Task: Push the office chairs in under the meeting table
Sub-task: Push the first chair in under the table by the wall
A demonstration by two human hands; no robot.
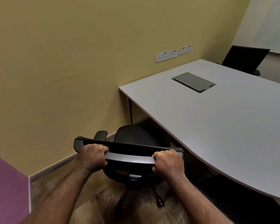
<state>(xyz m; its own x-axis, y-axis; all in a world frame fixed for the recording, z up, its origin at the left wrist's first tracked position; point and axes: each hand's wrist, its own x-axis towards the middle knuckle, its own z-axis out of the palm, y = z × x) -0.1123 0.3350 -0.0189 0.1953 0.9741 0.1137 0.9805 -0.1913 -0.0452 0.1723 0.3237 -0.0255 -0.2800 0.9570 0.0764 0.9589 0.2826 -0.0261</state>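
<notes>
A black office chair stands in front of me at the near left corner of the grey meeting table. Its seat reaches partly under the table's curved edge. My left hand grips the left end of the chair's backrest top. My right hand grips the right end of the same top bar. A second black office chair stands at the far side of the table, its back showing above the tabletop.
A yellow wall runs close along the chair's left side, with power sockets above the table's end. A grey cable hatch is set in the tabletop. A purple panel stands at the lower left. The floor is wood-patterned.
</notes>
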